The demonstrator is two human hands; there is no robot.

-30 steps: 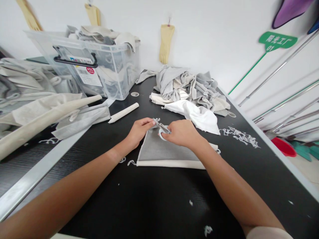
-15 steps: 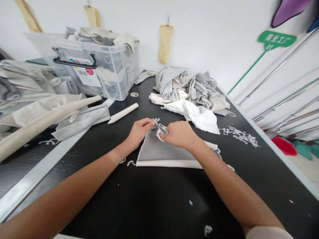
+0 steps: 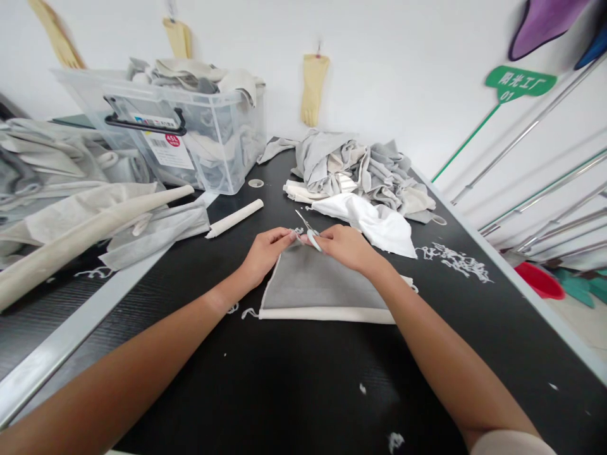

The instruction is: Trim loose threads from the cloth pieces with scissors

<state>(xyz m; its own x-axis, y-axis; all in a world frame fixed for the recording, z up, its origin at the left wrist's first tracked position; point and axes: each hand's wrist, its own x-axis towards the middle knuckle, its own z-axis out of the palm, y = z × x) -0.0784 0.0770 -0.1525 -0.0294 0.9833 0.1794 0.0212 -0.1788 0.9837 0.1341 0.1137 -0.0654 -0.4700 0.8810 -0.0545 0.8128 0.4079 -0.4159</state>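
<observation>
A flat grey cloth piece (image 3: pixel 313 278) with a cream band along its near edge lies on the black table. My left hand (image 3: pixel 272 246) pinches the cloth's far left corner, where loose threads (image 3: pixel 298 231) stick out. Close beside it, my right hand (image 3: pixel 344 246) grips small scissors (image 3: pixel 310 234) with pale handles, their blades pointing away and to the left. The right fingertips are near the same corner; whether they also touch the threads I cannot tell. Stringy thread ends (image 3: pixel 250 313) hang off the cloth's near left corner.
A clear plastic bin (image 3: pixel 222 145) full of grey cloth stands at the back left. Heaped cloths (image 3: pixel 332 158) and a white cloth (image 3: pixel 374 221) lie behind my hands. Thread scraps (image 3: pixel 458 260) are piled to the right. A rolled cream strip (image 3: pixel 236 218) lies left of my hands.
The scissors have swung away from the thread corner, their blades now pointing up and left. My right fingers have shifted towards the corner; my left hand keeps its pinch.
</observation>
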